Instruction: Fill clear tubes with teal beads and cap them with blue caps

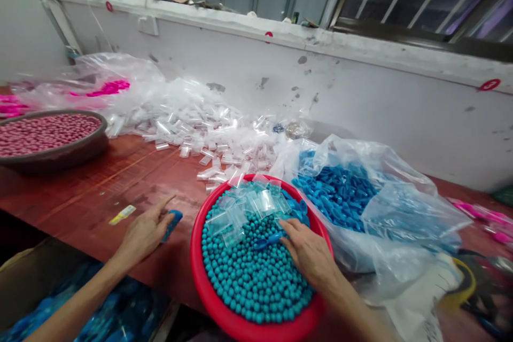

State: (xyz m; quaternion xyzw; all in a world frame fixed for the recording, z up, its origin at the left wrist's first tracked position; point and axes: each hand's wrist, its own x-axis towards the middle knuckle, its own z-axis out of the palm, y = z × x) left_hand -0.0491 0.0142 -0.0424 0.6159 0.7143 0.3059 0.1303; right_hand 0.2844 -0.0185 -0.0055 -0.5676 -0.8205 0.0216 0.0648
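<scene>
My left hand is over the red table, left of a red basin. It grips a small blue plastic piece between thumb and fingers, with the index finger stretched out. Teal beads fill the red basin. Inside the basin, my right hand pinches a blue spoon-shaped plastic piece just over the beads. Clear plastic sleeves lie on the beads toward the back. More blue pieces rest at the basin's back right, partly behind my right hand.
A clear bag of blue plastic pieces stands right of the basin. Clear sleeves are heaped along the wall. At left sits a brown bowl of pink beads. Below the table edge, a box holds blue items.
</scene>
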